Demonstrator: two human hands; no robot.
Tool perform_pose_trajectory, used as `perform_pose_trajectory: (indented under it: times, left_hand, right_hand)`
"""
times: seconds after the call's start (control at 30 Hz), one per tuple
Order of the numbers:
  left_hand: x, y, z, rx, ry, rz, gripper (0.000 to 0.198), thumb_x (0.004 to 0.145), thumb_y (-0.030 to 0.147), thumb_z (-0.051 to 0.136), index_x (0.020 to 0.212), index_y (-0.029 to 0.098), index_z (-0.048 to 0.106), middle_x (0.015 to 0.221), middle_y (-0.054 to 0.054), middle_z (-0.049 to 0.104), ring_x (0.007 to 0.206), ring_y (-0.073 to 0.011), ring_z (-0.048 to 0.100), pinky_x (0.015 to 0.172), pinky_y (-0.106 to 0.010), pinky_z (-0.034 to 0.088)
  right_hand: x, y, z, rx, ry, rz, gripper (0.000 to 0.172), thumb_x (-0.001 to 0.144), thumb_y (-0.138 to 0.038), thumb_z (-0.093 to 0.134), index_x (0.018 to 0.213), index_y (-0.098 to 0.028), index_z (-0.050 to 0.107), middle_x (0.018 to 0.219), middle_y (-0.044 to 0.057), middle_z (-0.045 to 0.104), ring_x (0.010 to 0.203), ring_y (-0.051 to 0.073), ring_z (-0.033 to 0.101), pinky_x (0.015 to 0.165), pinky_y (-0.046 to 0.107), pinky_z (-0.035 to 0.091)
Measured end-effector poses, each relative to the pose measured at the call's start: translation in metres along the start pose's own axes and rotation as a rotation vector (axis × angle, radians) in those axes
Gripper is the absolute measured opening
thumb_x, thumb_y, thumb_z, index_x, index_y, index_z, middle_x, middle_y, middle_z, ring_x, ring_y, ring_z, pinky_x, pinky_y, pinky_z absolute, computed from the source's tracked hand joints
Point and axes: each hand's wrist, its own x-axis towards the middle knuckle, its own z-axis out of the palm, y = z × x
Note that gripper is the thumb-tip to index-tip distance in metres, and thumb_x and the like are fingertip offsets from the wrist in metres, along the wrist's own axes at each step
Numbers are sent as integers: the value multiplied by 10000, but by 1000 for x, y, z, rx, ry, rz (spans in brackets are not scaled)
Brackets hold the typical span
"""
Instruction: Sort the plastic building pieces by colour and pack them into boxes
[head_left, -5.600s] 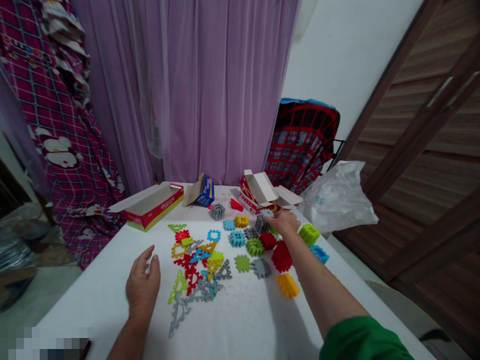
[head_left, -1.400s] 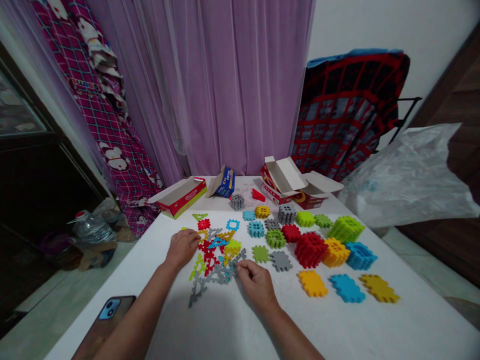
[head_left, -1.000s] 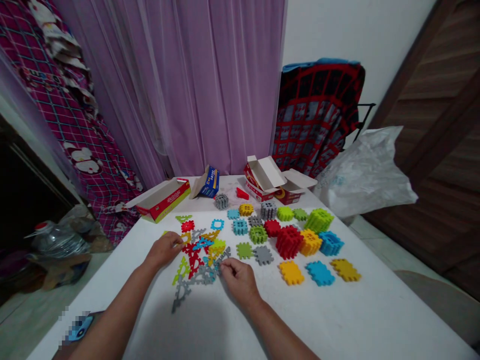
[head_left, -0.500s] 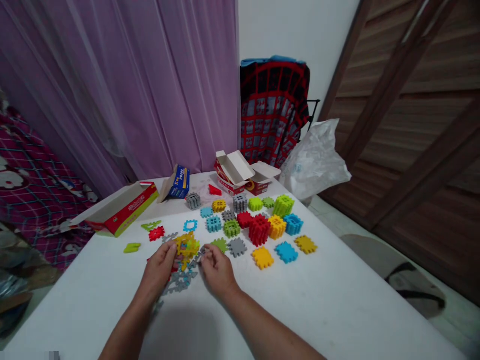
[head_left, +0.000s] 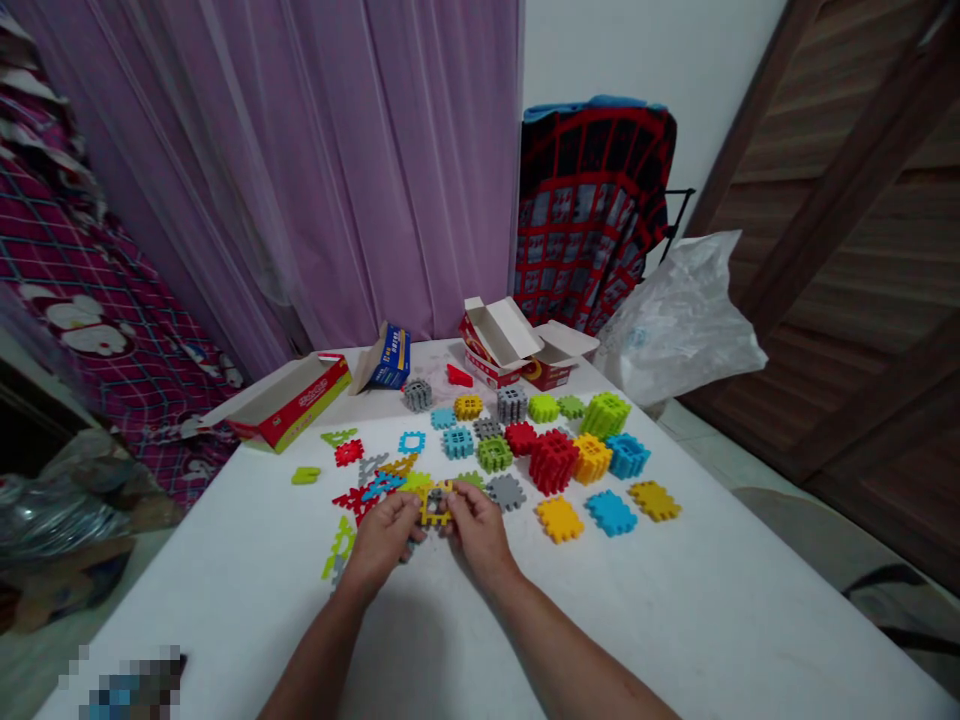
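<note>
My left hand (head_left: 384,540) and my right hand (head_left: 478,527) meet over the white table (head_left: 675,620), both pinching a small yellow square frame piece (head_left: 436,505) from either side. Just behind and left of the hands lies a heap of flat toothed plastic pieces (head_left: 367,485) in red, blue, grey and green. To the right stand chunky cube blocks: a red one (head_left: 553,460), an orange one (head_left: 592,457), a blue one (head_left: 626,455) and a green one (head_left: 604,412). Flat yellow (head_left: 560,519) and blue (head_left: 610,511) tiles lie in front of them.
A long red open box (head_left: 289,400), a blue carton (head_left: 390,357) and red-and-white open boxes (head_left: 510,345) sit at the table's far edge. A white plastic bag (head_left: 679,320) hangs off the right corner. A dark phone (head_left: 135,685) lies near left. Purple curtains hang behind.
Both hands have drawn together and lifted the yellow frame piece out of the flat heap. The view has swung slightly, and a lone green piece now lies apart at the left.
</note>
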Motion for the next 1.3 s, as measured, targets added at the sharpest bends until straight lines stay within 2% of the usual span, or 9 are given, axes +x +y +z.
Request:
perform_pose_trajectory:
  times: [0.1, 0.2, 0.33, 0.43, 0.53, 0.7, 0.9, 1.07, 1.3]
  left_hand:
    - [1, -4, -2, -36, -17, -8, 551, 640, 685, 566, 851, 179, 625, 551, 14, 612, 398, -86, 459, 410, -221, 370]
    - [2, -4, -3, -55, -10, -8, 583, 627, 662, 587, 947, 177, 637, 546, 27, 605, 394, -89, 456, 395, -219, 366]
    - [2, 0, -5, -59, 14, 11, 554, 617, 650, 593, 910, 184, 649, 551, 33, 593, 423, -92, 483, 388, -207, 366]
    - [2, 1, -8, -90, 29, 34, 569, 605, 671, 606, 895, 183, 645, 613, 9, 623, 533, -124, 570, 394, -199, 379]
    - [4, -3, -11, -84, 36, 32, 623, 630, 712, 591, 943, 174, 644, 593, 13, 612, 503, -121, 553, 391, -202, 374]
    - [4, -4, -11, -64, -21, 22, 649, 608, 705, 640, 981, 175, 655, 703, -27, 674, 587, -148, 611, 386, -197, 365]
    - [1, 1, -13, -43, -119, -34, 727, 587, 647, 681, 1138, 180, 595, 653, 2, 652, 550, -144, 593, 382, -196, 347]
    - [0, 4, -19, 19, -126, -51, 669, 585, 763, 573, 944, 200, 612, 602, 5, 622, 537, -137, 578, 397, -197, 345]
    - [-4, 8, -26, 73, -91, -34, 589, 569, 769, 600, 748, 208, 601, 505, 72, 484, 405, -75, 382, 395, -204, 267]
  right_hand:
    - [-1, 0, 0, 26, 10, 26, 520, 602, -527, 808, 957, -189, 633, 651, -32, 658, 401, 72, 507, 346, 174, 322]
    - [-2, 1, -1, 15, 1, 36, 502, 616, -515, 801, 955, -196, 613, 668, -36, 655, 407, 71, 511, 348, 171, 340]
    - [-4, 3, -1, -33, -34, -26, 464, 681, -466, 753, 1047, -208, 632, 641, -56, 625, 427, 76, 505, 372, 181, 349]
    - [-4, 7, -1, -74, -58, -80, 383, 689, -416, 737, 999, -201, 672, 582, -70, 570, 456, 81, 500, 415, 194, 361]
    - [-3, 11, -1, -85, -62, -98, 343, 688, -409, 730, 957, -200, 683, 580, -68, 549, 472, 86, 493, 437, 205, 370]
    - [-1, 15, -2, -107, -61, -106, 382, 710, -443, 718, 1007, -204, 695, 636, -55, 565, 493, 85, 478, 458, 213, 381]
    - [-2, 16, -1, -83, -19, -150, 372, 704, -405, 727, 1009, -209, 643, 721, -22, 661, 643, 133, 598, 602, 247, 476]
    - [-6, 14, -1, -225, -32, -220, 192, 765, -359, 664, 873, -200, 668, 724, -4, 679, 647, 141, 590, 605, 249, 471]
    - [-12, 4, -2, -495, -7, -474, 180, 810, -250, 603, 922, -213, 739, 883, 41, 701, 782, 165, 632, 725, 283, 514]
